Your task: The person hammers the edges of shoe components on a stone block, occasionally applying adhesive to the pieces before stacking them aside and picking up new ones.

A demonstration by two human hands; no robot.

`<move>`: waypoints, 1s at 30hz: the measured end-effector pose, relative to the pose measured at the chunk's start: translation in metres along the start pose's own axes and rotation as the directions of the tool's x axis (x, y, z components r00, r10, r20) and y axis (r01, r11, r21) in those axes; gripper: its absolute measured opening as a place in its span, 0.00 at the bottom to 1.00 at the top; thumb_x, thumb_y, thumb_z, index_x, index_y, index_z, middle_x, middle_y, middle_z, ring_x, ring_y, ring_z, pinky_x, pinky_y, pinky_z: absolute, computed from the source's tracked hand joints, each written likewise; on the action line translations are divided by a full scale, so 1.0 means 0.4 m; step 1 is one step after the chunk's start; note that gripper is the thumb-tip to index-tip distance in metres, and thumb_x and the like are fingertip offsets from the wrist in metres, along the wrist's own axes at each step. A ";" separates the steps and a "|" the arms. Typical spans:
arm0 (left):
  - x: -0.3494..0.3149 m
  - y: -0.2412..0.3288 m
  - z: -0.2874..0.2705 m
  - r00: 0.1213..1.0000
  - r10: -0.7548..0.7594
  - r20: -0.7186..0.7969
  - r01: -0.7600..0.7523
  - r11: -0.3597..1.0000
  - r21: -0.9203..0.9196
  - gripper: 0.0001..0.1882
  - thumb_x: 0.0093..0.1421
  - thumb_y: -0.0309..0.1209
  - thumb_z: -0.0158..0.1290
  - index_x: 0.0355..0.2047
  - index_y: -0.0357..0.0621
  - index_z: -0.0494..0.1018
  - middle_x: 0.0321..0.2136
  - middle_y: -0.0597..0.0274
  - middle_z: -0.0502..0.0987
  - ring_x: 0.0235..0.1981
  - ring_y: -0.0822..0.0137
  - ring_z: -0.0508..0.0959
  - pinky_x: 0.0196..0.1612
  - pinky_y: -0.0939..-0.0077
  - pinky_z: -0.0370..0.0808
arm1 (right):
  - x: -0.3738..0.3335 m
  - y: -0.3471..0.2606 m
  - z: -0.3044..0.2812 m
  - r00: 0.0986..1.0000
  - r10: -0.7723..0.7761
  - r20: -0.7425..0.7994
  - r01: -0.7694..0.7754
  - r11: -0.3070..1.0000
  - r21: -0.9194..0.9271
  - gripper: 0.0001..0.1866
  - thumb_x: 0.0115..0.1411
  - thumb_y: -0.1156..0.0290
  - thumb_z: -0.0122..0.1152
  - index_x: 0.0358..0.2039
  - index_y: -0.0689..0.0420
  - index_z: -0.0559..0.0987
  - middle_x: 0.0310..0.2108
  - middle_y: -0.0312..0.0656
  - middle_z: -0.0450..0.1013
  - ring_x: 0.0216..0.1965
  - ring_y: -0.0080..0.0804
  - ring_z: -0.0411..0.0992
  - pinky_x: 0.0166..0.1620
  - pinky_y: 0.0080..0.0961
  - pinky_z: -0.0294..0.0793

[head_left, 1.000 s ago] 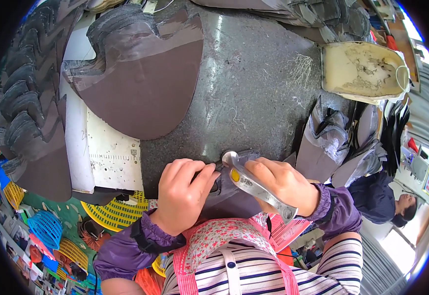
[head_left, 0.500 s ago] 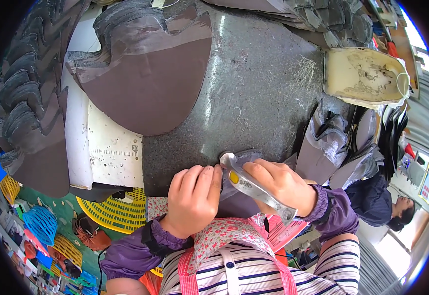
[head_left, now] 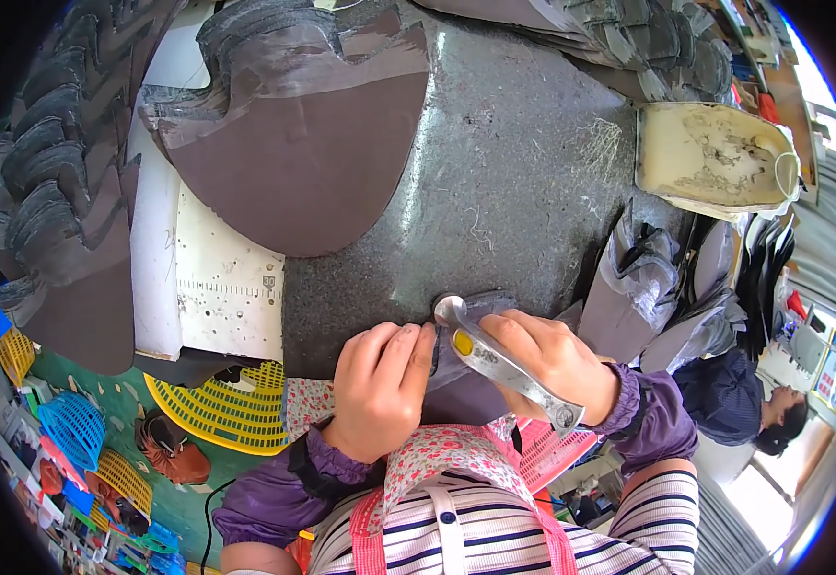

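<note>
My right hand (head_left: 562,359) is closed round a shiny metal hammer (head_left: 499,369) with a curved handle and a yellow round mark. Its rounded end (head_left: 451,309) rests over a dark grey leather piece (head_left: 466,391) at the near edge of the work surface. Beside it, my left hand (head_left: 383,383) has its fingers curled and pressed together at the left edge of that piece. The fingertips are partly hidden. A large rounded stack of dark brown leather pieces (head_left: 293,177) lies farther off, to the left of both hands.
The dark stone slab (head_left: 523,144) carries loose threads. A cream tray (head_left: 662,153) stands at the right, with folded grey leather pieces (head_left: 619,297) nearer me. More pieces overlap at far left (head_left: 82,316). Yellow baskets (head_left: 221,412) sit below. Another person (head_left: 725,393) is at right.
The whole view has shifted slightly. Both hands keep nearly the same grip and place, with the hammer still over the leather piece.
</note>
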State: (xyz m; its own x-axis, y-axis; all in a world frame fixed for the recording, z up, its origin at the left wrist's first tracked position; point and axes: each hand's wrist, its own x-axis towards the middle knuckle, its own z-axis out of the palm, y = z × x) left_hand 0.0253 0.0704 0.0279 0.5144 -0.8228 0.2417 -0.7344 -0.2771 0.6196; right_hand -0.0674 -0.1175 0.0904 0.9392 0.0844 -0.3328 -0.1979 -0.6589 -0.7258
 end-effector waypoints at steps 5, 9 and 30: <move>0.004 0.018 -0.004 0.999 -0.037 0.010 0.037 0.999 0.038 0.13 0.45 0.17 0.62 0.35 0.32 0.79 0.32 0.57 0.77 0.34 0.57 0.77 0.38 0.66 0.75 | 0.007 0.004 0.008 0.999 -0.035 -0.029 0.034 0.999 -0.024 0.36 0.36 0.77 0.67 0.49 0.66 0.64 0.35 0.53 0.68 0.34 0.55 0.74 0.35 0.42 0.76; -0.019 -0.001 0.011 0.997 -0.070 -0.027 0.066 0.988 -0.138 0.15 0.48 0.24 0.55 0.38 0.30 0.78 0.37 0.52 0.78 0.37 0.56 0.77 0.40 0.64 0.75 | 0.007 -0.007 0.004 1.000 0.010 -0.006 -0.010 1.000 -0.002 0.36 0.36 0.78 0.67 0.49 0.66 0.64 0.36 0.53 0.68 0.34 0.55 0.73 0.36 0.42 0.76; -0.012 0.047 -0.002 0.972 0.184 0.147 -0.222 0.927 0.303 0.15 0.47 0.27 0.52 0.35 0.30 0.77 0.37 0.46 0.79 0.37 0.57 0.78 0.43 0.67 0.76 | -0.002 -0.026 -0.013 0.995 0.103 0.019 -0.101 0.990 -0.094 0.28 0.40 0.79 0.64 0.43 0.67 0.66 0.34 0.52 0.67 0.34 0.55 0.71 0.37 0.43 0.74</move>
State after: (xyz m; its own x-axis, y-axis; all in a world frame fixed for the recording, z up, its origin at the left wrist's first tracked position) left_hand 0.0094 0.0694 0.0391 0.2995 -0.9237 0.2390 -0.9289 -0.2251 0.2942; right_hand -0.0647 -0.1145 0.1012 0.9084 0.0300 -0.4169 -0.2644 -0.7313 -0.6288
